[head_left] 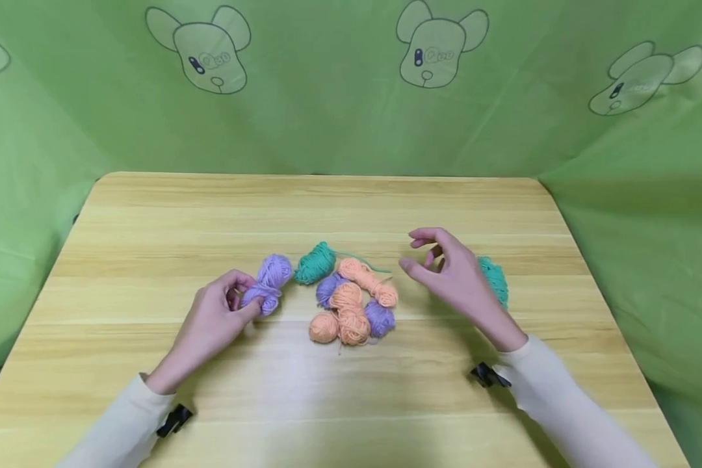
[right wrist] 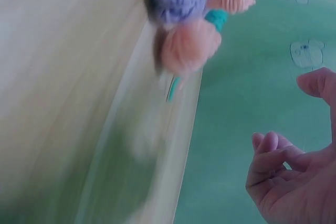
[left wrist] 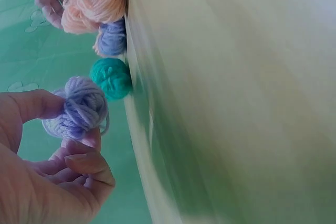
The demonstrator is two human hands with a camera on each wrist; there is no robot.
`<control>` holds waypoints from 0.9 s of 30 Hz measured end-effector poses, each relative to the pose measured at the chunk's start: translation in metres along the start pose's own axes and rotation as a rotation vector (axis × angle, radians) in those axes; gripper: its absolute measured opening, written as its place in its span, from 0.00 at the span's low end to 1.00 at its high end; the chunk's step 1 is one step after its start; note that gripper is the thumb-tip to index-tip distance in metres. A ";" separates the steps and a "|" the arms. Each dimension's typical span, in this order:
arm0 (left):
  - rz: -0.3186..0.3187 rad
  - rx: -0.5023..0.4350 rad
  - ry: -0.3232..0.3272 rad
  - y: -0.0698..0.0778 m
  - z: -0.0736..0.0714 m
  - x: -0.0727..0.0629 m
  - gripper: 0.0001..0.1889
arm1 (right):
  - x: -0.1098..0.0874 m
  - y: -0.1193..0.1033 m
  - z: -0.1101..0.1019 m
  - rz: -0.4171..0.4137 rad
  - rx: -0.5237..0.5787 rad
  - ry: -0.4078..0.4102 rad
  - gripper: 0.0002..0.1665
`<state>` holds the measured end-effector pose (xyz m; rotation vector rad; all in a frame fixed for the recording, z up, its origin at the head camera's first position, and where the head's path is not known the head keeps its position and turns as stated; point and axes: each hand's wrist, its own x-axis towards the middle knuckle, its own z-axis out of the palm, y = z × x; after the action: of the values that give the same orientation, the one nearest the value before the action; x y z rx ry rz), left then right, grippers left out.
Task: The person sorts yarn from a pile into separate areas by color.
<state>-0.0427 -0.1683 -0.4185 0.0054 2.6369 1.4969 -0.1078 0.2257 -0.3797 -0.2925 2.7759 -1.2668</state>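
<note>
My left hand [head_left: 219, 315] pinches a purple skein of yarn [head_left: 273, 273], wound in at the middle, between thumb and fingers. In the left wrist view the thumb presses the purple yarn [left wrist: 84, 109] from one side and fingertips meet it from below. My right hand [head_left: 453, 273] is held over the right of the table with loosely bent fingers and nothing in them. Between the hands lies a heap of peach yarn [head_left: 353, 325] and purple yarn balls [head_left: 380, 318]. A green skein [head_left: 316, 263] rests at the heap's back left, its loose strand trailing right.
Another green skein [head_left: 494, 281] lies beyond my right wrist, partly hidden by it. The wood-grain table [head_left: 304, 409] has rounded back corners. A green curtain [head_left: 327, 117] with printed mouse heads surrounds it at the back and sides.
</note>
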 end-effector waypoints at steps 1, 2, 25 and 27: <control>-0.002 0.004 0.005 0.000 -0.002 0.000 0.13 | 0.001 -0.003 0.003 0.000 0.007 -0.008 0.36; -0.002 0.012 0.011 -0.001 -0.003 0.000 0.13 | 0.003 -0.006 0.007 0.000 0.012 -0.014 0.36; -0.135 0.088 0.108 -0.037 -0.053 -0.023 0.13 | 0.032 -0.045 0.072 -0.029 -0.104 -0.171 0.47; -0.148 0.099 0.115 -0.040 -0.056 -0.023 0.13 | 0.034 -0.046 0.076 -0.031 -0.111 -0.170 0.48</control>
<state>-0.0228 -0.2383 -0.4225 -0.2691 2.7287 1.3572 -0.1234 0.1330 -0.3940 -0.4307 2.7095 -1.0426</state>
